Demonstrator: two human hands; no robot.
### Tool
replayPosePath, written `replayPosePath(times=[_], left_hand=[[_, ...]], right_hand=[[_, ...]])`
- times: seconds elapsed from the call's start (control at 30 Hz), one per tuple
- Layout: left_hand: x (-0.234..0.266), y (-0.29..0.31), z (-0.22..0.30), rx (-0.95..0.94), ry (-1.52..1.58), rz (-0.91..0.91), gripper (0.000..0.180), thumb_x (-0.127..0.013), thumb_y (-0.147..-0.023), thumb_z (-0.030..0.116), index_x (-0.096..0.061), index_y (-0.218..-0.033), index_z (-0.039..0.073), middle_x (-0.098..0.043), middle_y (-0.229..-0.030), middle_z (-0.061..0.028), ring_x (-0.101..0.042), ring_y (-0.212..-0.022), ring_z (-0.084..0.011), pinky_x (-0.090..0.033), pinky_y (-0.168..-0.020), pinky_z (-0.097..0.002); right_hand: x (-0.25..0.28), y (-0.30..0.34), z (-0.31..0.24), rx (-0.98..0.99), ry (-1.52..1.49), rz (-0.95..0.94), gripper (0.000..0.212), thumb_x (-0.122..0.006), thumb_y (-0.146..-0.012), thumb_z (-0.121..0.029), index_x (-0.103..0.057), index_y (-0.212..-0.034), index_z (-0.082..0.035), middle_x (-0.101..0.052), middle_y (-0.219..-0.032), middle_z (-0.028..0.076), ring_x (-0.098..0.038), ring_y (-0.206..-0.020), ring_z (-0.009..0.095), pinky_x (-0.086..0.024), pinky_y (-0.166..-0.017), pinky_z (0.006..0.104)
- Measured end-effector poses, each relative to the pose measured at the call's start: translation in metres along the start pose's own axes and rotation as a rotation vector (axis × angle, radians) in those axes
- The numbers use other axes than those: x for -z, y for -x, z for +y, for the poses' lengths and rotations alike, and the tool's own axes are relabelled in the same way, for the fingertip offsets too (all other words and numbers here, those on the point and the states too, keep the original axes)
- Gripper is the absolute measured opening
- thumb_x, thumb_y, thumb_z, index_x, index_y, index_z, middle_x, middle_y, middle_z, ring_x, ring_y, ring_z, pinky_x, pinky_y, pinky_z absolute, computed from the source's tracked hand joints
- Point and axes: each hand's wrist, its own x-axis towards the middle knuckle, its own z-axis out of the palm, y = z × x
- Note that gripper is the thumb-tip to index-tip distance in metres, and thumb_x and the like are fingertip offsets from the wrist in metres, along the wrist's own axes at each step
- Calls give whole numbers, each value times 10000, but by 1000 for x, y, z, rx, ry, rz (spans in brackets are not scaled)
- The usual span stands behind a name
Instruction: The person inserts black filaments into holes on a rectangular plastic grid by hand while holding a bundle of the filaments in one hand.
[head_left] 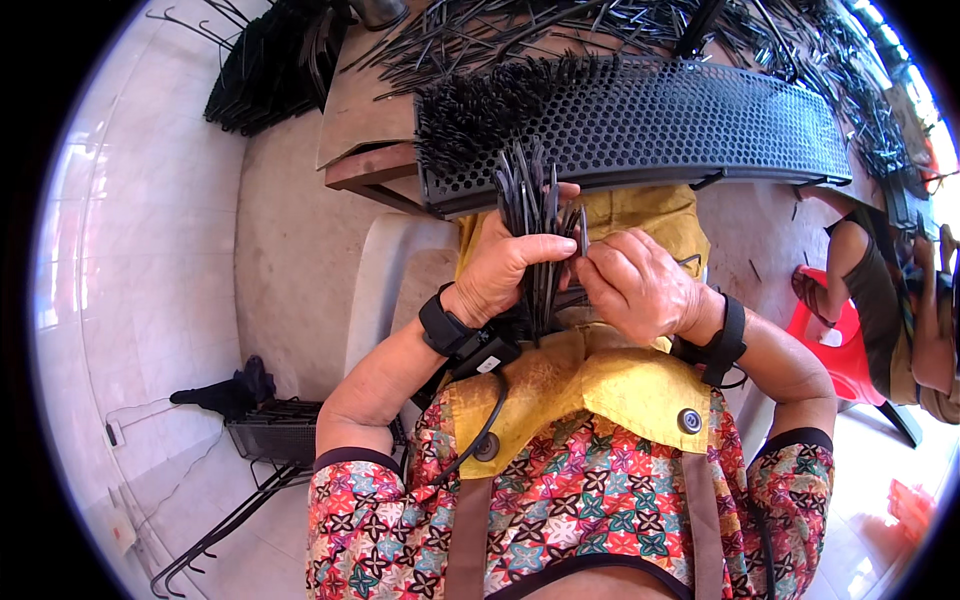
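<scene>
My left hand (495,265) is wrapped round an upright bundle of thin, dark, pointed strips (528,195), its thumb lying across them. Beside that thumb, my right hand (640,285) is closed in a pinch on one slim dark strip (584,232). The exact kind of these strips cannot be made out. Just beyond both hands stands a black perforated rack (700,125) with round holes. Many similar dark pieces (475,115) fill the holes at its left end. A yellow apron (545,385) covers my lap and front.
Loose dark strips (440,40) lie heaped on the wooden table (350,145) behind the rack. Black hooked racks (265,70) hang at the far left. A wire rack (275,430) stands at lower left. Another person (870,290) sits at right near a red plastic seat (845,360).
</scene>
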Motion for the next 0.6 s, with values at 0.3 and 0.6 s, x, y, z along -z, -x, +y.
replayPosePath(times=[0.3,0.6], left_hand=[[0,1,-4,-26,-94,16,541,-643,-726,-23,-468,-1235,34,-619,-831,-42,-592,-658,-119,-496,-592,-254],[-7,1,4,-15,-108,-31,546,-651,-722,-45,-469,-1229,51,-621,-825,-46,-586,-622,-121,-485,-535,-242]], right_hand=[[-6,6,-4,-593,-359,123,186,-616,-716,-21,-592,-897,8,-589,-801,120,-592,-669,240,-496,-592,335],[-12,0,14,-1320,-1250,166,147,-610,-861,-84,-627,-984,-4,-627,-734,5,-549,-595,31,-466,-511,177]])
